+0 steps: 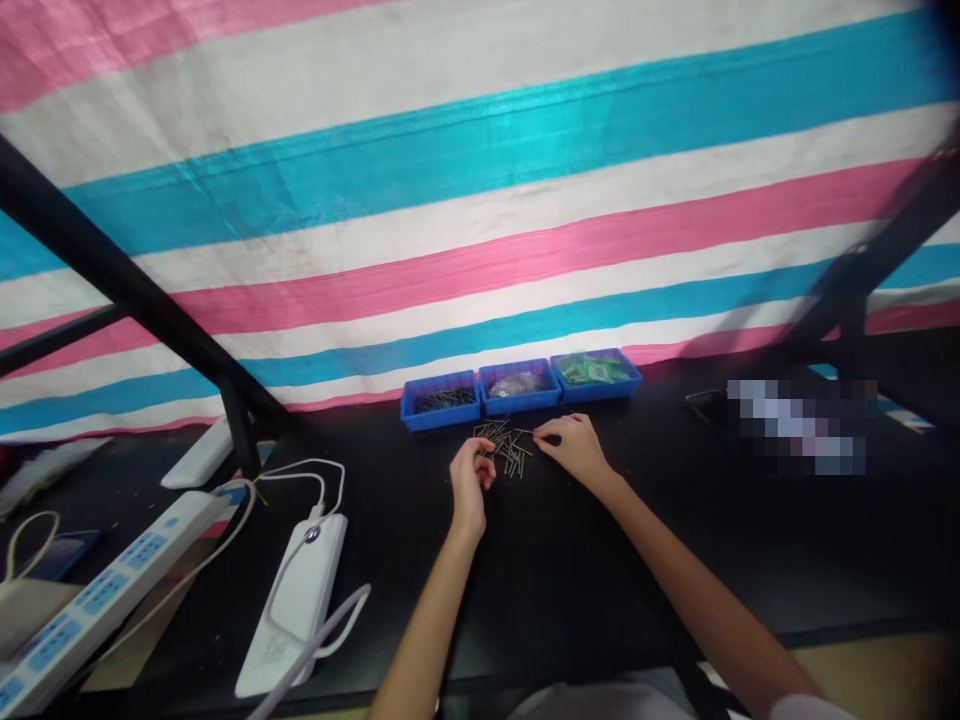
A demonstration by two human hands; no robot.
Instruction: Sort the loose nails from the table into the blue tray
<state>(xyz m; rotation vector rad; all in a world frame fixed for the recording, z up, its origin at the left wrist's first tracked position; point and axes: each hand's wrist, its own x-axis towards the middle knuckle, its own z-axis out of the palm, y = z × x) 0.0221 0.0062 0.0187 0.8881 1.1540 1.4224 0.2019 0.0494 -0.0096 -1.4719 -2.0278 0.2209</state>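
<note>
A loose pile of thin metal screws point(513, 455) lies on the black table in front of three blue bins. My left hand point(472, 480) is at the pile's left edge, its fingers curled; whether anything is between them is too small to tell. On the pile's right side, my right hand point(574, 445) pinches the end of one screw between thumb and forefinger. The left bin point(441, 416) holds more screws, the middle bin point(521, 402) holds clear plastic pieces or bags, and the right bin point(598, 388) holds green packets.
A white power bank point(296, 605) with cables lies left of my arms, beside a long power strip point(112, 590). Black frame bars point(142, 300) rise at both sides. A dark phone-like object point(707, 406) lies at the right. Striped sheeting point(480, 250) hangs behind.
</note>
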